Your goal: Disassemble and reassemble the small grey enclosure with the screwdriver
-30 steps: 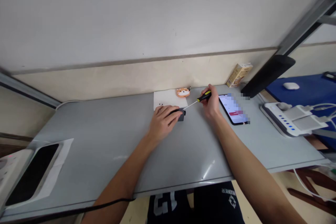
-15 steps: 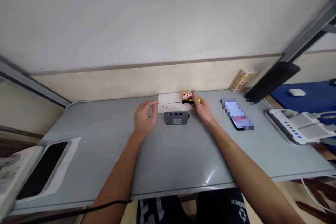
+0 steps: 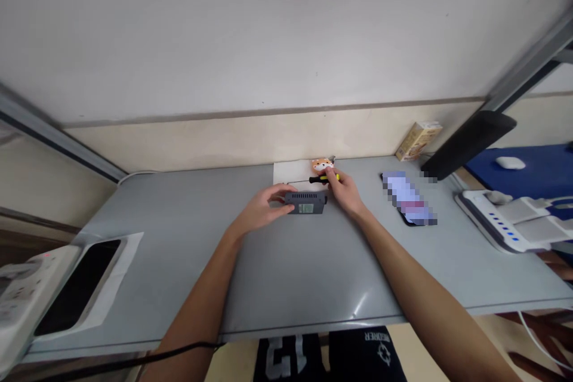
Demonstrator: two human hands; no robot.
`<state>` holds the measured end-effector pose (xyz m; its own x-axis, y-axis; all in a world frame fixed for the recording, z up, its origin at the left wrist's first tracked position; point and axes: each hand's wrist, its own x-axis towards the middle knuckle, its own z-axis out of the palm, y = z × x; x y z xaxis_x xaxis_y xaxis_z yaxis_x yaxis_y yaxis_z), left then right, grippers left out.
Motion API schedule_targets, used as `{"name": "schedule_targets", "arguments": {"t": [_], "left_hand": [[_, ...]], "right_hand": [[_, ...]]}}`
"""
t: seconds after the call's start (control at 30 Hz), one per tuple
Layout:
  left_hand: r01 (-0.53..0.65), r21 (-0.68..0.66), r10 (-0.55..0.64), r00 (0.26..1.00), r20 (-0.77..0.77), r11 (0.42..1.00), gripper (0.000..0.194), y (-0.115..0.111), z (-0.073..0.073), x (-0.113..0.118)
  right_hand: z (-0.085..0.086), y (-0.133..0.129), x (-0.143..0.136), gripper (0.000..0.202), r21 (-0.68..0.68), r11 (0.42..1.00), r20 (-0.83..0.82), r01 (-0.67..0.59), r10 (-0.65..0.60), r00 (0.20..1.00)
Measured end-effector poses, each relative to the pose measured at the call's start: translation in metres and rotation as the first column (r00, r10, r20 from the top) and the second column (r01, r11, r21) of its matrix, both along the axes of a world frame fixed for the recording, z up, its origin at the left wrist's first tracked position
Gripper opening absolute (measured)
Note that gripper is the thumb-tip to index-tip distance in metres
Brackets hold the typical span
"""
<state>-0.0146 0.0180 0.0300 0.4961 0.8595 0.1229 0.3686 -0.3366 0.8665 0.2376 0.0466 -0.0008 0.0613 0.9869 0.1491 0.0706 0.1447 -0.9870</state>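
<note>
A small dark grey box (image 3: 305,203) with a row of vent slots and a pale label sits on the grey table. My left hand (image 3: 265,209) grips its left end between thumb and fingers. In my right hand (image 3: 344,191) is a screwdriver (image 3: 317,179) with a black and yellow handle, its thin shaft pointing left behind the box. Under the shaft lies a white sheet (image 3: 286,172), partly hidden by the box and my fingers. An orange and white animal-face item (image 3: 322,165) rests on the sheet, just beyond my right hand.
To the right lie a phone (image 3: 408,198) with a lit, blurred screen and a white power strip (image 3: 492,221). A carton (image 3: 418,141) and a black cylinder (image 3: 470,143) stand at the back right. A dark-screened phone (image 3: 80,286) lies on white paper at left.
My left hand has moved right and closed on the grey box's left end. The right hand still holds the screwdriver. The small dark dots on the sheet are now mostly covered.
</note>
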Motion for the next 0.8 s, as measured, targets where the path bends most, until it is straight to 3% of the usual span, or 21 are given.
{"name": "schedule_targets", "arguments": {"t": [0.27, 0.47, 0.67, 0.8], "left_hand": [[-0.147, -0.107, 0.156, 0.985, 0.071, 0.983, 0.039, 0.004, -0.024, 0.014], [-0.221, 0.036, 0.223, 0.974, -0.034, 0.975, 0.035, 0.007, -0.035, 0.021], [-0.132, 0.110, 0.144, 0.983, -0.112, 0.985, 0.034, 0.002, -0.031, 0.021], [0.066, 0.139, -0.039, 0.981, -0.190, 0.988, 0.080, -0.011, -0.016, 0.021]], "right_hand": [[-0.004, 0.011, 0.016, 0.057, -0.111, 0.985, -0.140, 0.130, -0.145, 0.980], [-0.003, 0.014, 0.020, 0.058, -0.121, 0.982, -0.186, 0.142, -0.163, 0.969], [-0.001, 0.014, 0.022, 0.058, -0.121, 0.981, -0.215, 0.154, -0.177, 0.960], [0.003, 0.012, 0.023, 0.057, -0.111, 0.983, -0.207, 0.145, -0.166, 0.964]]}}
